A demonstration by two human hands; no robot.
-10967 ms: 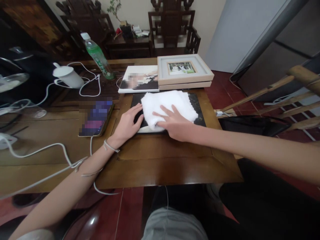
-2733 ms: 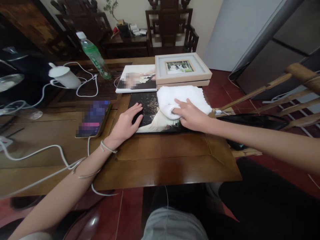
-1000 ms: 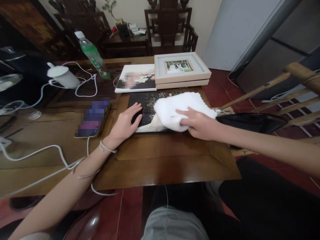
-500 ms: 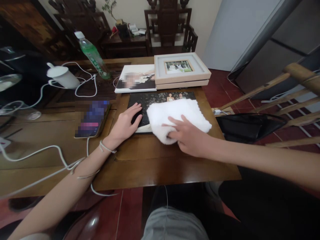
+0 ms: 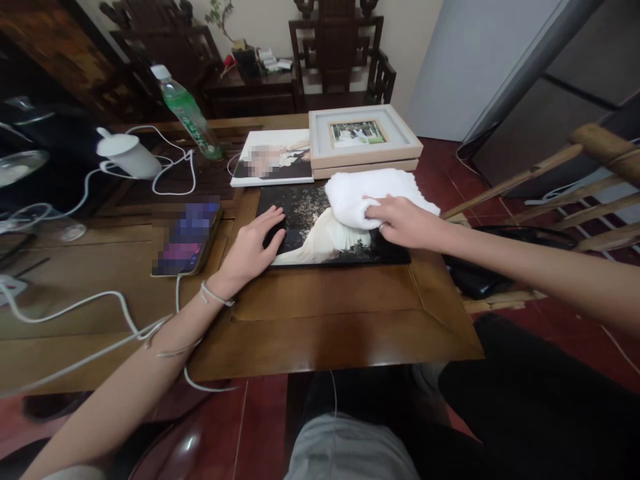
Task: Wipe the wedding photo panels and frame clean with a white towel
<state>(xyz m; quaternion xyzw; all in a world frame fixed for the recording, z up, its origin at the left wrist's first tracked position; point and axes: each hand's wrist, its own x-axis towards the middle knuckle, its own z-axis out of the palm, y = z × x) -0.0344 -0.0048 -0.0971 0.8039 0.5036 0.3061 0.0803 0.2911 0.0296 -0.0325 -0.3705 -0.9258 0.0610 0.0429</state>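
Observation:
A dark wedding photo panel (image 5: 300,227) lies flat on the wooden table (image 5: 320,320), a pale gown showing across its lower part. My left hand (image 5: 255,243) rests on the panel's left edge, fingers stretched out and holding nothing. In my right hand (image 5: 407,223) is a folded white towel (image 5: 373,190), gripped at its near edge and lying over the panel's upper right part. The towel hides the people in the picture. The fingertips of the right hand are partly sunk in the cloth.
Behind the panel lie a white-edged photo print (image 5: 273,157) and stacked light wooden frames (image 5: 367,137). To the left are a phone (image 5: 187,240) with a white cable, a lidded white cup (image 5: 130,153) and a green bottle (image 5: 187,113). A wooden chair (image 5: 575,180) stands at the right.
My right hand has moved the towel up and to the right across the panel, uncovering the pale gown and the lower right part. My left hand has stayed in place.

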